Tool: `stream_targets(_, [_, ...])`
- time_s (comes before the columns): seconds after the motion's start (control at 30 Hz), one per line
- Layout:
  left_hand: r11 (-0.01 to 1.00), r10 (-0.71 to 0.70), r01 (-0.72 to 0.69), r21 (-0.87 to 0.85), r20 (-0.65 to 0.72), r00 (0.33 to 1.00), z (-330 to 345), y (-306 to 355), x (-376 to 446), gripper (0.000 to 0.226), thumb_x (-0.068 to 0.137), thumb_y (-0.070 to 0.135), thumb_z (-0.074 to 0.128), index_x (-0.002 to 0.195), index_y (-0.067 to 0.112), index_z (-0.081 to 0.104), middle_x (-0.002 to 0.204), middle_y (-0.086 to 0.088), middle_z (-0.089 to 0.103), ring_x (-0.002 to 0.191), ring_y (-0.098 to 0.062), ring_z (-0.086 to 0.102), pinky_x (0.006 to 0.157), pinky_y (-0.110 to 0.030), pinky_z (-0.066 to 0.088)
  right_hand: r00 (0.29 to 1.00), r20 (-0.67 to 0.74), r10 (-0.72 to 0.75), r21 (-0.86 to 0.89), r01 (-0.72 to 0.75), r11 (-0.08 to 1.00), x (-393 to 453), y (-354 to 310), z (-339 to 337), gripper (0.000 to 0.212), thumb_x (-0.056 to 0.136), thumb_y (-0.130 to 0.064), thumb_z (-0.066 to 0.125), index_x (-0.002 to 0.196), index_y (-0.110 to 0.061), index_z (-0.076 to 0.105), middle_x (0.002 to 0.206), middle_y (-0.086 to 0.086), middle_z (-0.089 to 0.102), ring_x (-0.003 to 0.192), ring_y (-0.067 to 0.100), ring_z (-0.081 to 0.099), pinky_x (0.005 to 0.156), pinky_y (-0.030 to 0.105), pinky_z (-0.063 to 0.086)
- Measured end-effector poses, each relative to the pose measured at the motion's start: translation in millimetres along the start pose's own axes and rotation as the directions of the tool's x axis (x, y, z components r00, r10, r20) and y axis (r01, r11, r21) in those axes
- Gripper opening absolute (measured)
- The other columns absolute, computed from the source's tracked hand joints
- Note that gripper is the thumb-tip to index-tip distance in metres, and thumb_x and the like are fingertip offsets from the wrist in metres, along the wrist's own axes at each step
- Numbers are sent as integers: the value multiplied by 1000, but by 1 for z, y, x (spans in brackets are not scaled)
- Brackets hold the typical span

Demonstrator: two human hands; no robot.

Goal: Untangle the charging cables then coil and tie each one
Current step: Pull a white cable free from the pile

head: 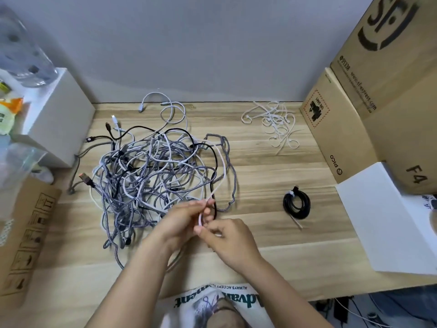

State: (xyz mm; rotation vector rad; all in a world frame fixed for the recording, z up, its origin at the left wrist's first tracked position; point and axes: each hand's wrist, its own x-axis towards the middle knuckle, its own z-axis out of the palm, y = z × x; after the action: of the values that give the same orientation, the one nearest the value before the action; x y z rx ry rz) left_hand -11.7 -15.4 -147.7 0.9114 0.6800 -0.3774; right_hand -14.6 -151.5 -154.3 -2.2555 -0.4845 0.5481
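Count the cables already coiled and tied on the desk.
1: a black coiled cable with a white tie lies on the desk, right of the tangled pile and apart from it. More could be hidden behind the boxes.

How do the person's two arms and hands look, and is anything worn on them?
Both forearms are bare: no sleeves, watch, rings or gloves show on the left hand or the right hand. Below them shows a white T-shirt with dark printed lettering and a graphic.

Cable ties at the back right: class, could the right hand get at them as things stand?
Probably yes. Bare table lies between the right hand and the cable ties, but it first must release the white cable it pinches.
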Motion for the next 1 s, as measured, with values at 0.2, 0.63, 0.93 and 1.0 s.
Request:
stream_targets(0.2, [906, 362, -340, -253, 41, 931, 4, 83, -22, 26, 101, 16, 31, 97, 12, 56, 57, 8, 47, 48, -2, 47, 51, -14, 48, 994, -9, 106, 16, -106, 994, -1, 22, -12, 47, 82, -53, 55, 47, -23, 44, 44, 0, 36, 47, 15, 43, 54, 34, 38])
stream_targets(0.63, [775, 492, -483, 408, 91, 866, 37, 40, -31, 26, 97, 16, 44, 107, 7, 67, 106, 4, 66, 83, 10, 61, 68, -1, 42, 971, 151, 185, 951, -194, 242, 31, -35, -40, 31, 76, -40, 54, 92, -15, 63, 69, 2, 61, 32, 3, 30, 33, 14, 20])
stream_targets(0.93, [791, 595, -578, 199, -29, 804, 37, 20, -32, 20, 87, -3, 54, 89, 9, 70, 103, -6, 68, 94, -6, 62, 79, -10, 46, 955, 114, 273, 993, -101, -63, 61, -59, -31, 38, 97, -32, 37, 77, -8, 59, 69, 3, 68, 59, 10, 63, 66, 23, 48])
stream_targets(1.0, [854, 521, -520, 27, -23, 853, 35, 21, -29, 17, 87, 0, 51, 88, 7, 67, 89, 1, 72, 86, -3, 65, 75, -11, 47, 965, 77, 251, 994, -56, -89, 60, -61, -31, 40, 99, -32, 32, 77, -8, 56, 68, 3, 69, 60, 12, 64, 70, 26, 49])
